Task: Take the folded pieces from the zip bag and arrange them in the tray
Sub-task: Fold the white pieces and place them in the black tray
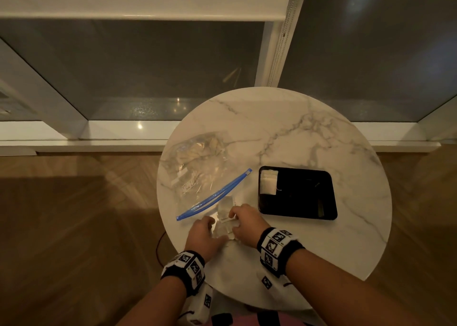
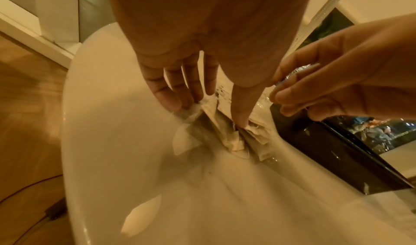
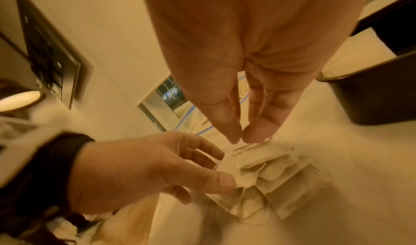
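Note:
Several pale folded pieces (image 1: 225,227) lie bunched on the marble table near its front edge. My left hand (image 1: 217,229) pinches the left side of the bunch (image 3: 270,177) between thumb and fingers. From the right, my right hand (image 1: 233,220) meets it; its thumb and forefinger (image 3: 238,140) pinch the upper edge of one piece. The clear zip bag (image 1: 197,167) with a blue zipper (image 1: 215,194) lies open behind the hands, with more pieces inside. One white folded piece (image 1: 269,182) sits in the far left corner of the black tray (image 1: 301,194).
The round marble table (image 1: 309,133) stands before a low window sill. The tray (image 2: 326,151) is just right of my hands. Wooden floor surrounds the table, and a thin cable (image 1: 159,244) runs on it at the left.

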